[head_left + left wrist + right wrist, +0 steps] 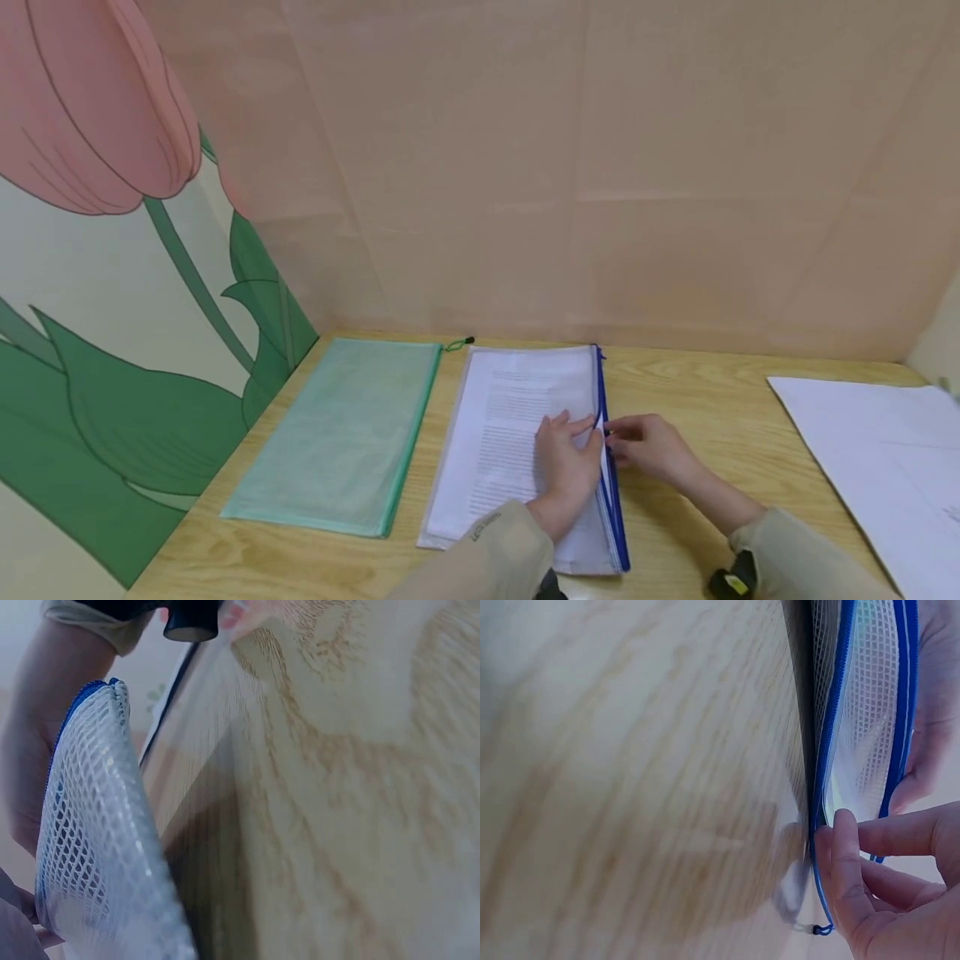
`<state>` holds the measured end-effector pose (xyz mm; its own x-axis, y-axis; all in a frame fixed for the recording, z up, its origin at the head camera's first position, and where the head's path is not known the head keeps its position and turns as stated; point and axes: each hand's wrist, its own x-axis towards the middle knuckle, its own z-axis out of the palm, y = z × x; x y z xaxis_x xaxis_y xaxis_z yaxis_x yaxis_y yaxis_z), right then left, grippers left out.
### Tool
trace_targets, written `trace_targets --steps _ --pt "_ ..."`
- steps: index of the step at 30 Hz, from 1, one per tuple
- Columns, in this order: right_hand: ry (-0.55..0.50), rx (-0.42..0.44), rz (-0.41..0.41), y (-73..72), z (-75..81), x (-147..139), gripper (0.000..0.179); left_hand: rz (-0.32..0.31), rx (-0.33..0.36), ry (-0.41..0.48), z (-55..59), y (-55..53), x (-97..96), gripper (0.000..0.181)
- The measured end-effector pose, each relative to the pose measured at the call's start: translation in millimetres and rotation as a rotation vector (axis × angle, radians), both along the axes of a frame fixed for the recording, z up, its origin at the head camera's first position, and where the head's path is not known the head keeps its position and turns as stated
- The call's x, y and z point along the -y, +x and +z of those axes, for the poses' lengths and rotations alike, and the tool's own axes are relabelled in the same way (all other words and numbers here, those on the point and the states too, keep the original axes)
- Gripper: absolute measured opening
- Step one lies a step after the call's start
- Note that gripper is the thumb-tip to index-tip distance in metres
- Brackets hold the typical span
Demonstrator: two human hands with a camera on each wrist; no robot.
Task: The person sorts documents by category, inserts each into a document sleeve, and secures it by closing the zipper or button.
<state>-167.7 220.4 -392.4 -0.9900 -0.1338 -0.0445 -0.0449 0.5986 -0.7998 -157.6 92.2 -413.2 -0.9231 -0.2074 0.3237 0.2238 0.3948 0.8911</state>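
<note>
Left hand (566, 468) has the mesh pouch (517, 392) edge pinched, other fingers kinda spread, right hand (651, 446) nips the blue zip (613, 508) between fingertips

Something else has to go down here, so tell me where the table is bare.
Roomiest: the table between the blue-zipped pouch and white sheet, beyond the right hand. Narrow strip: between the green pouch and blue-zipped pouch. Crowded: the latter's opening, where the left hand works too.

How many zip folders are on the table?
2: a green folder on the table's left, and a blue-edged folder right of it, under the left hand. Another could be hidden under the white paper.
</note>
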Motion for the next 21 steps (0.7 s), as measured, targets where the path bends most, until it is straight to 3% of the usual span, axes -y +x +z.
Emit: trace_targets --steps 2,7,9,13,19,21 --pt "0.006 -0.003 0.015 0.3 0.4 -1 0.031 -0.003 0.018 -0.018 0.0 -0.6 -1.2 0.019" --pt "0.021 -0.005 0.024 0.9 1.3 -3 0.032 -0.028 0.188 -0.023 1.3 -1.4 -2.8 0.018" --pt "0.025 0.006 0.016 0.6 1.6 -4 0.033 -0.023 0.222 -0.045 0.6 -1.1 -3.6 0.018" --pt "0.020 0.031 0.005 -0.6 2.3 -8 0.034 0.009 0.199 -0.124 -0.9 0.7 -5.5 0.016" --pt "0.019 0.034 0.003 -2.9 2.6 -15 0.035 0.004 0.188 -0.131 -0.3 0.6 -6.1 0.011" --pt "0.024 0.030 -0.001 -3.9 2.6 -15 0.035 0.015 0.141 -0.148 -0.9 -1.7 -5.1 0.011"
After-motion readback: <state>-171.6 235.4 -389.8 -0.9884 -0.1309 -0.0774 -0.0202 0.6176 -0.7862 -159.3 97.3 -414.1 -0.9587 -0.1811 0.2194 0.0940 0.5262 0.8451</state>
